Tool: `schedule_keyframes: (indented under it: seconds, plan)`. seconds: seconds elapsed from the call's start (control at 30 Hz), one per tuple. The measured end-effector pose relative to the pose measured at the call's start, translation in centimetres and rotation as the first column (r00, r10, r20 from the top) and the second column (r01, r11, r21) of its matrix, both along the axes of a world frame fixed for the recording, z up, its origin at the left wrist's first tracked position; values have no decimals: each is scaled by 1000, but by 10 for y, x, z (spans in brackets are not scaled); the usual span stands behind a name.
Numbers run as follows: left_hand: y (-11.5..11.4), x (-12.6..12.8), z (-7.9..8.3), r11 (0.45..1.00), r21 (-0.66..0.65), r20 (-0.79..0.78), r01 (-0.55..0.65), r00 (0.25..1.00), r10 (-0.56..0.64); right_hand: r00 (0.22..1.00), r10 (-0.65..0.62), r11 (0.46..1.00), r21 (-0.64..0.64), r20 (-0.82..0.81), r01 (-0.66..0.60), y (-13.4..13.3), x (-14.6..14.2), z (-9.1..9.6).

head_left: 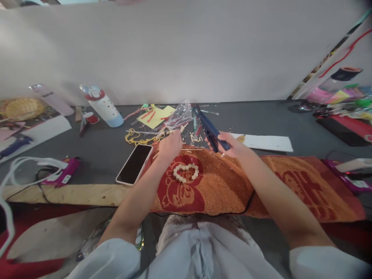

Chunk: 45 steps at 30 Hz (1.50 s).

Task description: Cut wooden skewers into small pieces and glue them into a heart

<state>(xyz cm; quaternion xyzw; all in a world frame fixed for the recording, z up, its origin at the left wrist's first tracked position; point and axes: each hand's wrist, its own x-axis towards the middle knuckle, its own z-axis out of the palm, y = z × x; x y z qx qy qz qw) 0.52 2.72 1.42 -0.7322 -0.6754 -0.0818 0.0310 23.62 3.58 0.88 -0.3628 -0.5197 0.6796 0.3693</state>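
Observation:
My right hand (228, 145) is closed round a dark blue two-armed tool (207, 126), its long end tilted up and away to the left. The frame does not show clearly what kind of tool it is. My left hand (171, 144) has its fingers curled together above the towel's far edge, beside small cream pieces (196, 137); what it pinches is too small to make out. Nearer to me, a heart-shaped ring of cream pieces (186, 173) lies on the orange and red towel (223, 184). Clear plastic wrap (181, 114) is crumpled just beyond my left hand.
A phone (135, 164) and yellow cord (135, 136) lie left of my left hand. Behind them are yellow paper (152, 117) and a white bottle (103, 106). A white strip (267, 142) lies to the right. Purple boxes with cables (62, 172) stand at the left.

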Motion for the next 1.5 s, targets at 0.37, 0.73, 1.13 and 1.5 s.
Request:
schedule_keyframes:
  seconds: [0.37,0.73,1.13,1.5]
  plan:
    - [-2,-2,4,997,71,73,-30,997,24,986,-19,990,140,166,-4,-26,-18,-24]
    - [1,-5,-4,990,127,96,56,993,-68,973,-4,966,254,229,-56,-30,-16,-30]
    - [2,-8,-9,975,211,129,72,986,-101,976,10,959,274,219,-72,-30,-14,-26]
    - [0,-8,1,995,103,107,13,994,-24,979,50,968,231,200,-96,-31,-17,-18]
